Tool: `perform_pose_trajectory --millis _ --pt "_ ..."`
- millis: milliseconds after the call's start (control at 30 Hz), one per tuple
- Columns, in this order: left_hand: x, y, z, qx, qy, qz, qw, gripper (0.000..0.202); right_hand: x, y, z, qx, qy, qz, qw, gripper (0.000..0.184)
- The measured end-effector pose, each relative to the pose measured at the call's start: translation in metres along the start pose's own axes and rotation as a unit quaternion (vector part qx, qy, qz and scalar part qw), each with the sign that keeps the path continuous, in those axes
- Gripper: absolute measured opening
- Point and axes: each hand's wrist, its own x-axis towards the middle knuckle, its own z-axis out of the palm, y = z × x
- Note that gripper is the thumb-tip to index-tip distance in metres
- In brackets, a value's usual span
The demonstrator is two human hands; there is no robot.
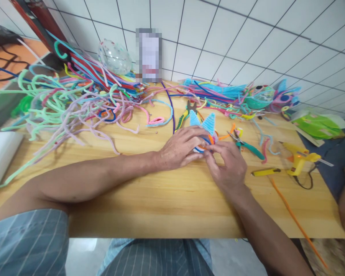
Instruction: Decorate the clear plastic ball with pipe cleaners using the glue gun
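Near the middle of the table, a small pipe-cleaner figure [208, 123] with two pointed light-blue ears shows between my hands. Orange and dark-blue pipe cleaner shows below the ears. My left hand [183, 146] is wrapped round its left side, covering much of it. From the right, my right hand [227, 163] pinches at the figure's lower edge, thumb and forefinger together. Behind the figure lie yellow-and-green cutting pliers [186, 114]. Right of it are teal-handled pliers [249, 148].
Loose pipe cleaners [74, 103] heap on the left; more bundles [215, 90] line the wall. A phone [150, 55] leans there. At right are a yellow glue gun [300, 158], a yellow cutter [266, 172] and an orange pipe cleaner [296, 218] overhanging the edge.
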Motion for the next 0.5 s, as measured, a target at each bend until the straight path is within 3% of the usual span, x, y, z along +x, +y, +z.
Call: perform_pose_trajectory --millis 500 --pt "-0.0011 -0.0002 -0.0005 -0.024 -0.018 -0.025 0.999 0.032 -0.0006 0.0016 0.0004 0.000 -0.010 0.019 1.000 0.017"
